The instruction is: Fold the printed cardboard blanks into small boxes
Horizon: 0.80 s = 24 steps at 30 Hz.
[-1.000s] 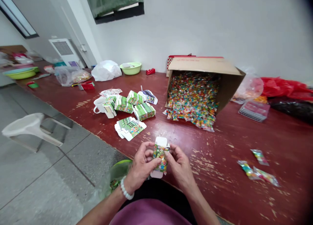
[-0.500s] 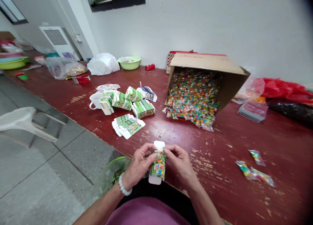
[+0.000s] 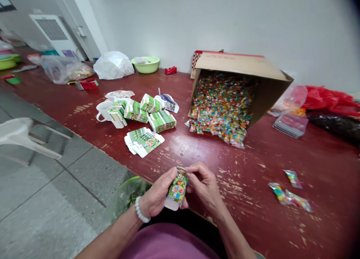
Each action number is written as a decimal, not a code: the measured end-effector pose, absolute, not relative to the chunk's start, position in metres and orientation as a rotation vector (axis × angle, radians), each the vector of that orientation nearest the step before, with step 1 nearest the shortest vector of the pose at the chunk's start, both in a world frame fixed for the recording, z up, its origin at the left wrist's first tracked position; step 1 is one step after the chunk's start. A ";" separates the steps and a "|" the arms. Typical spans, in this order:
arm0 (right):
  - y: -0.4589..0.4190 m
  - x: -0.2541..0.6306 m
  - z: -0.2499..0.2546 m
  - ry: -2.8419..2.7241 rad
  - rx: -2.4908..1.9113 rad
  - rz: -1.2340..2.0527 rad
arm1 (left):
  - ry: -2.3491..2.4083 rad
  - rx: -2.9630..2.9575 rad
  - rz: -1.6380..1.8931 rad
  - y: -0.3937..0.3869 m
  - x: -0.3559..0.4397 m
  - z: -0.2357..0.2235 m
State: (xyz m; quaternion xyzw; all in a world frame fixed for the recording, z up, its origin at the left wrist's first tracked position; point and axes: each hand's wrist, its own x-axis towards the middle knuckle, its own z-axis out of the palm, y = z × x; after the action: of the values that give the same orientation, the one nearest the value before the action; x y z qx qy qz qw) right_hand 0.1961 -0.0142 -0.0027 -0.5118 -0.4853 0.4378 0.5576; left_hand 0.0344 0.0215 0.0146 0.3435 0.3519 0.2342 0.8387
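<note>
A small green candy carton (image 3: pixel 178 187) with a colourful print is held over the table's front edge. My left hand (image 3: pixel 158 194) is closed around its left side, a bracelet on the wrist. My right hand (image 3: pixel 204 185) pinches the top end of the carton, where the flap is folded down. At the lower end a white flap sticks out. Beyond my hands lies a fanned stack of flat cartons (image 3: pixel 144 142). Behind it are several bundles of green cartons (image 3: pixel 162 121), beside a white mug (image 3: pixel 104 111).
A tipped cardboard box (image 3: pixel 242 65) spills wrapped candies (image 3: pixel 222 109) onto the red table (image 3: pixel 242 169). Three candy packets (image 3: pixel 293 178) lie at the right. Below the table edge, left of my hands, stands a lined bin (image 3: pixel 123 195); a white stool (image 3: pixel 25 135) is farther left.
The carton's top flap stood up before and is now folded over. My left hand has shifted to wrap the carton's side, and the carton tilts more. The view has moved slightly.
</note>
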 end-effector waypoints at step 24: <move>-0.006 0.205 0.001 -1.243 -1.208 1.066 | 0.872 1.026 0.513 0.031 0.049 0.011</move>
State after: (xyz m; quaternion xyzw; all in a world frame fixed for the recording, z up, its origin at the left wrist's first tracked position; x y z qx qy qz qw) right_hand 0.2049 -0.0059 0.0008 -0.5051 -0.5196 0.4457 0.5256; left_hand 0.0489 0.0314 0.0110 0.4699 0.3991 0.2350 0.7514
